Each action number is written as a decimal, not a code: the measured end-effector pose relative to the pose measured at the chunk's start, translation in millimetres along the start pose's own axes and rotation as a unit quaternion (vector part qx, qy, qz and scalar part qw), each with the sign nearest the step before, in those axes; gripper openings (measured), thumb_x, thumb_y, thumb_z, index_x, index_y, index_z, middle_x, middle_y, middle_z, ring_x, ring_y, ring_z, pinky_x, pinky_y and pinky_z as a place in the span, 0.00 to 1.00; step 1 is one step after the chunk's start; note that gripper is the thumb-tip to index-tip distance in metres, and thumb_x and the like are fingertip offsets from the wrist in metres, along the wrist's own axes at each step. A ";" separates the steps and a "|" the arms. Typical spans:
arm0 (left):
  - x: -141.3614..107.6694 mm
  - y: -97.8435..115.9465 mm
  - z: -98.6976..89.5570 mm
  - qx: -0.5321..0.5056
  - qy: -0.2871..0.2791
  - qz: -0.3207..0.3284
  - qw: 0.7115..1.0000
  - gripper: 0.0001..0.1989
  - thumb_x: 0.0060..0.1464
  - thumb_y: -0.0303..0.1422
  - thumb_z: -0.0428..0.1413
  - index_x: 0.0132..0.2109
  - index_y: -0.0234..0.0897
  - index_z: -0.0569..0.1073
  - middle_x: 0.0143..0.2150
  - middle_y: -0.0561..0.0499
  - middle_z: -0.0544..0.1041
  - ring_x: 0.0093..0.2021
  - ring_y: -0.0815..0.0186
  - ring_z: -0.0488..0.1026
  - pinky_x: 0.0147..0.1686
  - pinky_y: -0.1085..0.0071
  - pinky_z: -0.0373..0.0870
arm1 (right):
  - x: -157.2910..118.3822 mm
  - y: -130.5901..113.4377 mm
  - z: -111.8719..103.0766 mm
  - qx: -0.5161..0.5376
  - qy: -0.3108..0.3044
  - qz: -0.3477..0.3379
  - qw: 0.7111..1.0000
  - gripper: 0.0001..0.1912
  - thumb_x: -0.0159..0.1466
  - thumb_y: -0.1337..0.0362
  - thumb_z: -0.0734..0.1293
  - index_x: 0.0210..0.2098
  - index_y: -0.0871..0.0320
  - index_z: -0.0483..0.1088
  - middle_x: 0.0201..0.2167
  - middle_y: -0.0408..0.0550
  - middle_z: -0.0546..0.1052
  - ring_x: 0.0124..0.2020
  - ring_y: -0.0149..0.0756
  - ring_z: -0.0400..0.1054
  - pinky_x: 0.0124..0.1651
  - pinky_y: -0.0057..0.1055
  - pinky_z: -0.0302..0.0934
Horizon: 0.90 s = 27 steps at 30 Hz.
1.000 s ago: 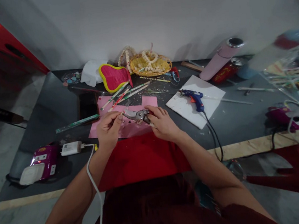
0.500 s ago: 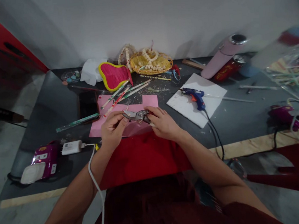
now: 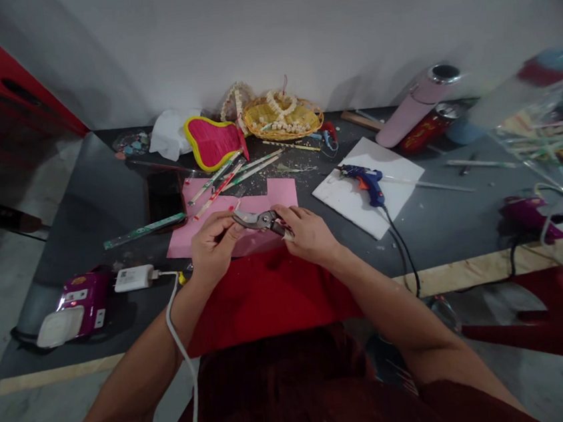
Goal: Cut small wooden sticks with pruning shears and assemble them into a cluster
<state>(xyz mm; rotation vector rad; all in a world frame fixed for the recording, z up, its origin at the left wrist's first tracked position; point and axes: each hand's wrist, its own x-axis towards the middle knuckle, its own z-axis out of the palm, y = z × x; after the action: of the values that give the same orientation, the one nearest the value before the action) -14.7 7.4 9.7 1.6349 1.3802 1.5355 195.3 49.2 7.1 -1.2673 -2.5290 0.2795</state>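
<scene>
My right hand is closed around the handles of pruning shears, whose metal jaws point left. At the jaw tips, the thumb and fingers of my left hand are pinched together. Whatever lies between them, if anything, is too small to make out. Below the shears lies pink paper, with red cloth nearer to me. Several patterned strips with green, red and white colouring lie just beyond my hands.
A blue glue gun rests on a white board to the right, its cord hanging over the edge. Behind stand a wicker basket and a pink flask. A white charger and purple power socket sit left.
The handles of the shears look closer together, and the spring seen between them earlier no longer shows. Both hands stay in nearly the same place.
</scene>
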 end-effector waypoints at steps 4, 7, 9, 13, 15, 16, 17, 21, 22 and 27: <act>-0.7 -0.2 0.8 -0.003 -0.004 -0.007 1.000 0.06 0.54 0.35 0.57 0.35 0.38 0.77 0.37 0.48 0.76 0.39 0.65 0.72 0.43 0.66 0.68 | -1.7 -3.7 -0.6 -0.031 0.000 0.021 0.999 0.21 0.63 0.67 0.57 0.56 0.58 0.60 0.42 0.55 0.74 0.41 0.43 0.67 0.45 0.34 0.59; -0.5 -1.6 1.2 -0.007 0.000 -0.001 1.000 0.05 0.53 0.34 0.58 0.35 0.38 0.77 0.37 0.49 0.76 0.39 0.65 0.72 0.43 0.67 0.68 | -0.7 -3.6 0.6 -0.035 -0.004 0.027 0.999 0.20 0.64 0.66 0.56 0.56 0.58 0.60 0.42 0.54 0.74 0.41 0.43 0.67 0.45 0.34 0.59; -0.3 -2.9 1.1 -0.013 0.007 0.006 1.000 0.05 0.52 0.34 0.59 0.35 0.38 0.77 0.37 0.49 0.76 0.39 0.65 0.72 0.43 0.67 0.68 | 0.7 -3.0 1.2 -0.034 -0.001 0.026 0.999 0.20 0.65 0.66 0.55 0.56 0.58 0.60 0.43 0.54 0.74 0.43 0.43 0.67 0.46 0.35 0.59; -0.3 -5.0 -0.2 -0.021 0.002 -0.005 1.000 0.05 0.51 0.34 0.59 0.33 0.38 0.78 0.36 0.48 0.76 0.38 0.64 0.72 0.41 0.66 0.69 | 2.9 -1.1 0.6 -0.034 -0.010 0.007 0.999 0.23 0.64 0.67 0.56 0.59 0.58 0.57 0.49 0.55 0.71 0.47 0.43 0.65 0.49 0.37 0.59; -0.2 -5.6 -0.8 -0.033 -0.005 -0.014 0.999 0.05 0.51 0.34 0.59 0.32 0.38 0.78 0.35 0.48 0.76 0.37 0.64 0.72 0.40 0.66 0.69 | 3.1 0.3 -0.2 -0.034 -0.021 -0.005 0.999 0.25 0.63 0.67 0.56 0.60 0.59 0.55 0.51 0.56 0.70 0.49 0.44 0.65 0.50 0.38 0.59; -0.1 -5.9 -1.0 -0.039 -0.010 -0.017 0.999 0.05 0.51 0.34 0.59 0.32 0.38 0.78 0.35 0.48 0.76 0.37 0.64 0.72 0.40 0.67 0.69 | 3.0 1.1 -0.5 -0.034 -0.026 -0.009 0.999 0.26 0.63 0.67 0.56 0.61 0.59 0.54 0.51 0.56 0.70 0.49 0.44 0.64 0.50 0.39 0.59; 0.0 -6.1 -1.1 -0.044 -0.015 -0.018 0.999 0.05 0.51 0.34 0.59 0.32 0.38 0.77 0.35 0.48 0.76 0.37 0.65 0.72 0.40 0.67 0.69 | 3.0 2.0 -0.8 -0.033 -0.029 -0.012 0.999 0.26 0.63 0.67 0.56 0.61 0.59 0.54 0.51 0.56 0.70 0.49 0.44 0.64 0.50 0.39 0.59; 0.7 -6.4 -1.4 -0.053 -0.039 -0.021 0.998 0.07 0.52 0.34 0.58 0.29 0.37 0.76 0.33 0.48 0.76 0.34 0.66 0.71 0.37 0.69 0.68 | 2.8 5.6 -0.8 -0.031 -0.028 -0.016 0.999 0.25 0.64 0.68 0.56 0.61 0.58 0.55 0.50 0.56 0.71 0.49 0.45 0.65 0.50 0.39 0.59; 0.9 -6.4 -1.4 -0.053 -0.042 -0.023 0.997 0.07 0.52 0.35 0.58 0.29 0.37 0.76 0.32 0.48 0.75 0.34 0.66 0.71 0.36 0.69 0.68 | 2.6 6.1 -0.9 -0.030 -0.025 -0.017 0.999 0.25 0.64 0.67 0.56 0.61 0.58 0.55 0.49 0.56 0.71 0.49 0.44 0.65 0.50 0.39 0.59; 0.5 -7.3 -0.1 -0.059 -0.035 -0.044 0.997 0.07 0.51 0.35 0.59 0.31 0.36 0.76 0.34 0.48 0.76 0.34 0.66 0.71 0.36 0.69 0.68 | 0.2 3.5 -2.6 -0.031 -0.015 0.002 0.999 0.21 0.65 0.67 0.55 0.57 0.57 0.59 0.44 0.54 0.73 0.44 0.42 0.67 0.47 0.35 0.59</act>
<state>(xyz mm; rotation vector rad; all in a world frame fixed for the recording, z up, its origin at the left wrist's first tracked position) -17.2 10.5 3.5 1.5228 1.2830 1.4672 198.8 51.6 8.5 -1.2994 -2.5787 0.2242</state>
